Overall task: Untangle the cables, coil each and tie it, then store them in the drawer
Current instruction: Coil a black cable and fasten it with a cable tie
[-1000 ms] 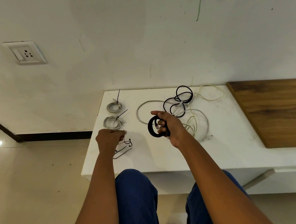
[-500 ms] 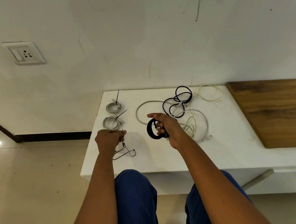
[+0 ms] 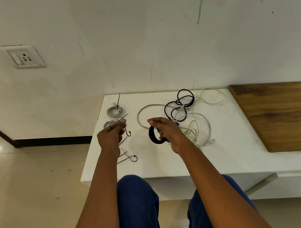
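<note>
A person's right hand (image 3: pixel 165 131) closes its grip around a coiled black cable (image 3: pixel 153 136) held above the white desk (image 3: pixel 153 164), while the left hand (image 3: pixel 111 137) pinches a thin black tie (image 3: pixel 126 130) between thumb and fingertips just left of it. Two grey coils, each already tied (image 3: pixel 114 111), lie at the desk's far left corner, more loose ties (image 3: pixel 129 157) sit near the front edge, and a tangle of black and white cables (image 3: pixel 186 112) spreads beyond the right hand.
</note>
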`<state>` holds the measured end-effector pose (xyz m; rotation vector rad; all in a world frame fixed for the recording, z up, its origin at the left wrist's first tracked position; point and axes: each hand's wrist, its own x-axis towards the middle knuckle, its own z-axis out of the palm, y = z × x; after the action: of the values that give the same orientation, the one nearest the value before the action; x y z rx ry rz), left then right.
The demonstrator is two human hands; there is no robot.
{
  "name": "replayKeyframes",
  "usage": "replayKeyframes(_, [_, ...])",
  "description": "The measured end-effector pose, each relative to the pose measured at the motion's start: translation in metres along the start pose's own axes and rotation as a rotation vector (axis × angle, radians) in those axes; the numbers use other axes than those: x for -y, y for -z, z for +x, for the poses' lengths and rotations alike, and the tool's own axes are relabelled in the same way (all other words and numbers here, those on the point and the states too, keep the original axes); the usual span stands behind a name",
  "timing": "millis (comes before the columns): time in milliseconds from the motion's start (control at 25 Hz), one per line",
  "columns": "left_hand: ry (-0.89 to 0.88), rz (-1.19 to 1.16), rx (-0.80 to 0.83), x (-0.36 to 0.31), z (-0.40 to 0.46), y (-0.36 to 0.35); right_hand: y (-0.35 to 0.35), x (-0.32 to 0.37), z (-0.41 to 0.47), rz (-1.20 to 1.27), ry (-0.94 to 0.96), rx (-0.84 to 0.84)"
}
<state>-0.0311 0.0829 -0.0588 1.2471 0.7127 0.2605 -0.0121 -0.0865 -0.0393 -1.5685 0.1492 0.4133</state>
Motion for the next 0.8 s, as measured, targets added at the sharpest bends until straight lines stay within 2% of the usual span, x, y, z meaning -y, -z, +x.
replayKeyframes(120, [0.045, -0.036, 0.128, -0.006, -0.014, -0.02, 0.004, 0.003, -0.002, -0.064, 0.006, -0.019])
replayKeyframes(280, [-0.022, -0.031, 0.202, -0.011, -0.034, -0.044, 0.021, 0.007, -0.004, -0.188, 0.01, 0.016])
replayKeyframes(440, [-0.078, -0.019, 0.249, -0.009, -0.044, -0.059, 0.034, 0.009, -0.004, -0.1, 0.11, -0.048])
replayKeyframes(680, [-0.156, -0.032, 0.337, -0.007, -0.05, -0.073, 0.045, 0.01, -0.003, -0.136, 0.18, -0.001])
replayKeyframes(800, [-0.126, -0.081, 0.397, -0.006, -0.052, -0.079, 0.05, 0.012, 0.0, -0.068, 0.267, -0.099])
